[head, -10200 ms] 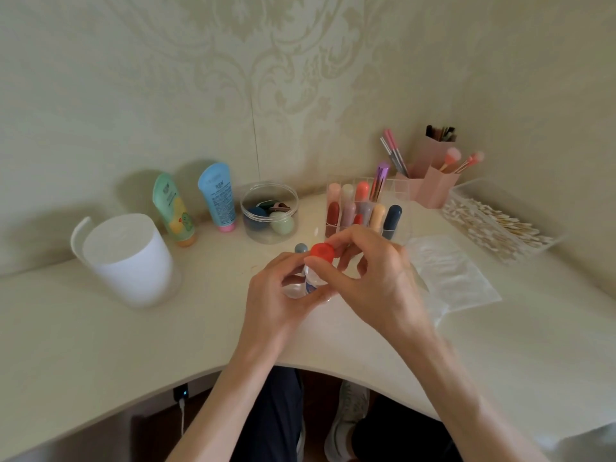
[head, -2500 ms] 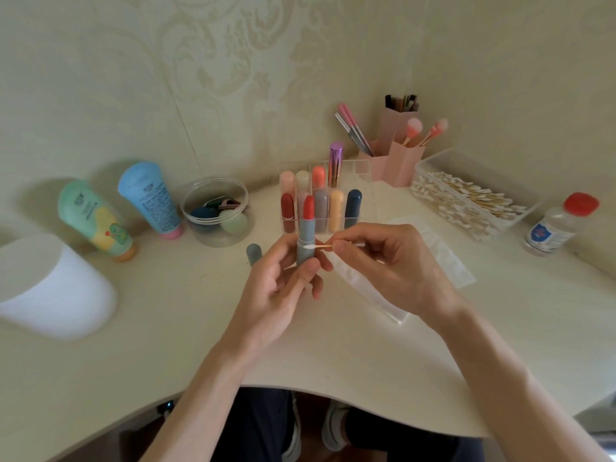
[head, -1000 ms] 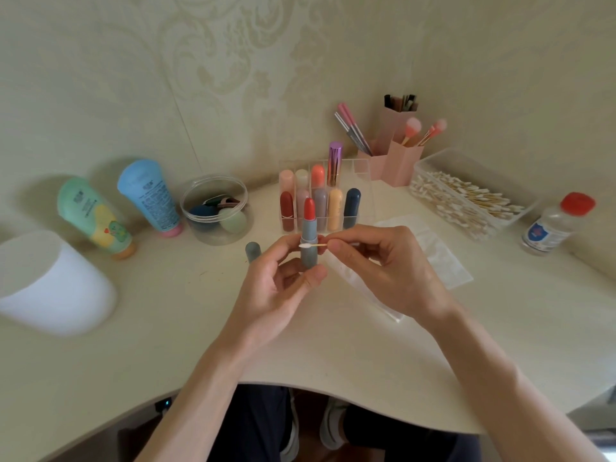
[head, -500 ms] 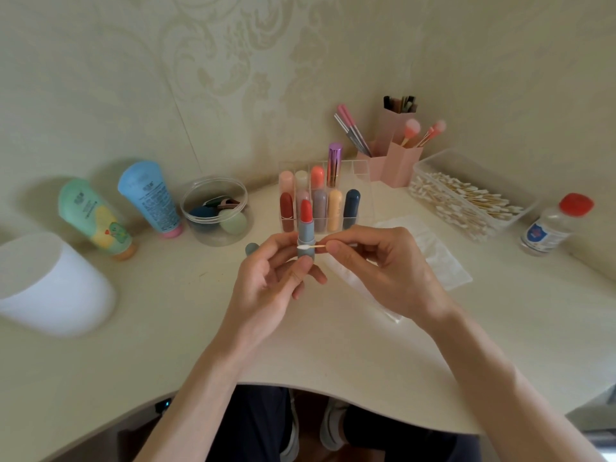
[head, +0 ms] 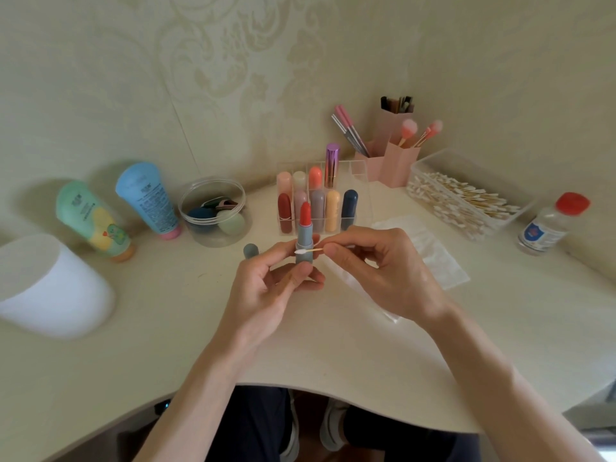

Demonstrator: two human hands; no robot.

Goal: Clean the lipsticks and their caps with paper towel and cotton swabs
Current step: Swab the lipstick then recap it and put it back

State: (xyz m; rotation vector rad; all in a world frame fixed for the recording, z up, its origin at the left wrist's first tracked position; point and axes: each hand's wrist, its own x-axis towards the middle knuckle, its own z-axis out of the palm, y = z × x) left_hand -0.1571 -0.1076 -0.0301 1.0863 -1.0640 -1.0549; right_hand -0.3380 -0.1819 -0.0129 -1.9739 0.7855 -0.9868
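Observation:
My left hand (head: pixel 273 288) holds an uncapped lipstick (head: pixel 304 235) upright above the desk, a grey-blue tube with a red bullet raised out of it. My right hand (head: pixel 383 271) pinches a cotton swab (head: pixel 308 251) whose white tip touches the side of the tube below the bullet. The grey-blue cap (head: pixel 251 251) stands on the desk just left of my left hand. A sheet of paper towel (head: pixel 433 251) lies behind my right hand. Several capped lipsticks fill a clear organiser (head: pixel 361 181) at the back.
A clear box of cotton swabs (head: pixel 466 201) and a red-capped bottle (head: pixel 550 225) sit at the right. Pink brush holders (head: pixel 396 161) stand in the corner. Two tubes (head: pixel 146 198), a round clear jar (head: pixel 213 211) and a white container (head: pixel 50 288) are on the left.
The bottle I held ten seconds ago now stands at the right. Over the last second my left hand shifted its hold on the lipstick while the swab stayed against the tube.

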